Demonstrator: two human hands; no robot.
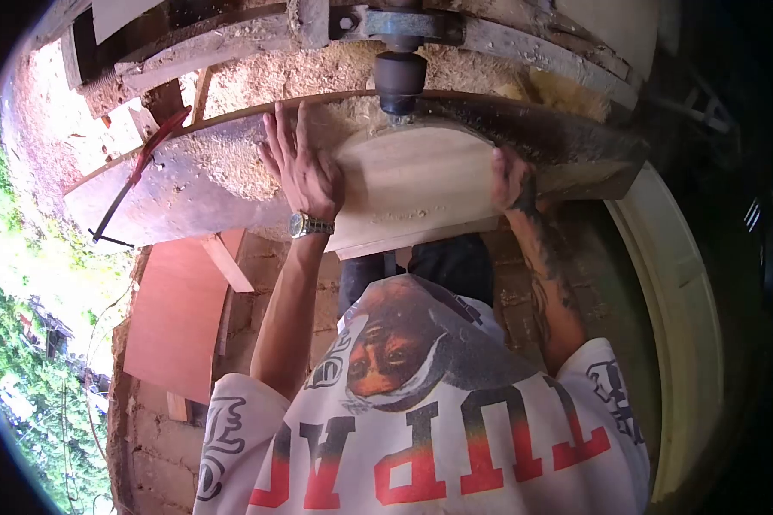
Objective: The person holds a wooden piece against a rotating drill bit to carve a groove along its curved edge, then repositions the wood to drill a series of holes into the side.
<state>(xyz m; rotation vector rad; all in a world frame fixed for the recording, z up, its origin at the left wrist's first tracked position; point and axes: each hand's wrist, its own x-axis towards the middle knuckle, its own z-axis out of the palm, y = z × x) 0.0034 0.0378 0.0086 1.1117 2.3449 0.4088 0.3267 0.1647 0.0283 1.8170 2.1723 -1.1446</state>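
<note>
A pale wooden board (pixel 412 176) with a curved far edge lies on the dark worktable (pixel 206 176), its near edge jutting out toward my body. My left hand (pixel 305 172), with a watch at the wrist, is flat at the board's left side, fingers stretched out and pointing away from me. At the right edge, my right hand (pixel 513 178) has its fingers curled in and its thumb along the wood. Between the hands, a dark machine chuck (pixel 401 81) points down, with its tip right at the board's curved edge.
Sawdust (pixel 240 167) lies on the table and behind it. A thin red and black tool (pixel 137 176) rests over the table's left end. Below it stands a reddish panel (pixel 176 322). Wooden framing (pixel 232 47) runs behind the table, and a pale curved piece (pixel 678 300) stands at right.
</note>
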